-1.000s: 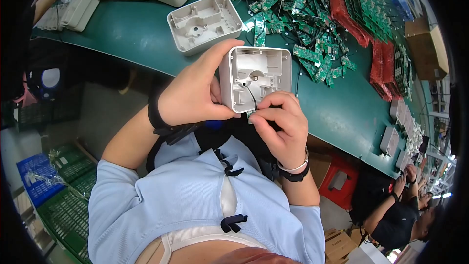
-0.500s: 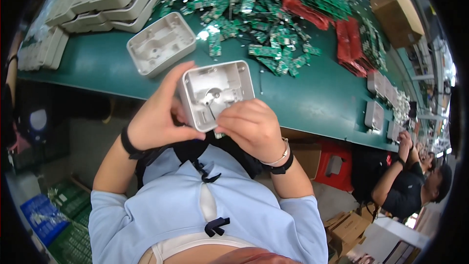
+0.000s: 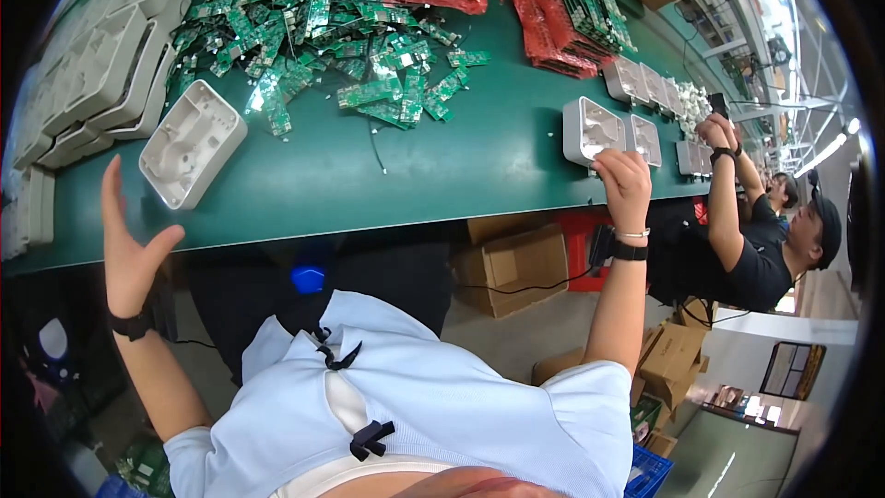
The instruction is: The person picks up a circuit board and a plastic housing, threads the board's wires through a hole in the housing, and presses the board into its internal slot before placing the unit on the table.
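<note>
At the right end of the bench, my right hand (image 3: 624, 186) pinches the near edge of a light grey plastic housing (image 3: 575, 136), an open shallow box with moulded parts inside. That housing stands beside a second grey housing (image 3: 645, 140). Far to the left, my left hand (image 3: 131, 254) is held up with thumb and fingers apart and nothing in it. Nearest to it, a larger grey housing (image 3: 214, 159) lies open side up on the bench, a small gap from my fingers.
The green bench (image 3: 304, 180) carries a heap of small green circuit boards (image 3: 304, 23). Stacked grey housings (image 3: 97, 74) stand at left. Red bubble wrap (image 3: 544, 23) and board panels (image 3: 590, 5) lie behind. A co-worker (image 3: 774, 231) works at far right. A cardboard box (image 3: 516, 267) sits below.
My right hand has carried the housing from in front of me to the bench's right side. My left hand has let go of it and moved left. The view has shifted right.
</note>
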`<action>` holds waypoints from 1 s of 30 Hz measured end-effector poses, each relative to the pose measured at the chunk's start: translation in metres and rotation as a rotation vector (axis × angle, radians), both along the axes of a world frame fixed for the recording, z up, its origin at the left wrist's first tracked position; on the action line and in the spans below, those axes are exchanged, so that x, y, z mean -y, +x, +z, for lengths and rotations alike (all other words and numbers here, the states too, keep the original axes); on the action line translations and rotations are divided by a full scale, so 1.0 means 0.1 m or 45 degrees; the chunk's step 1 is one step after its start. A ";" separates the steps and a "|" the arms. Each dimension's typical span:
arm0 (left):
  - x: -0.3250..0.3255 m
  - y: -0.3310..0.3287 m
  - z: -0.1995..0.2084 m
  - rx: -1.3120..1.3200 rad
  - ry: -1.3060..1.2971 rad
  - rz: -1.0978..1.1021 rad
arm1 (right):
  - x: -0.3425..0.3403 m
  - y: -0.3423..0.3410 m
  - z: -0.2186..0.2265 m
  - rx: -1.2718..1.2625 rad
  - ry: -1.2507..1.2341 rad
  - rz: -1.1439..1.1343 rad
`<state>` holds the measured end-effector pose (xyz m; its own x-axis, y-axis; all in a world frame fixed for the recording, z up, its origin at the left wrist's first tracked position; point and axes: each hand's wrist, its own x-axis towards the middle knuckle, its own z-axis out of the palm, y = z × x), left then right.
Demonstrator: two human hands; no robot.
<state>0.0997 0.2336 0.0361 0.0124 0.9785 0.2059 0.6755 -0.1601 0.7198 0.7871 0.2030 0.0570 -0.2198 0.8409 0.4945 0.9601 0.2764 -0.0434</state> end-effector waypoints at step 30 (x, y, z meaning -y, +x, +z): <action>0.26 0.59 0.05 0.470 -0.114 -0.197 | -1.02 -2.31 0.03 0.332 -0.334 0.202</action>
<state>0.1582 0.2075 0.0410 0.1019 0.9851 0.1382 0.3424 -0.1652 0.9249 0.5565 0.3052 0.0601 -0.4469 0.8766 0.1782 0.8944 0.4342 0.1073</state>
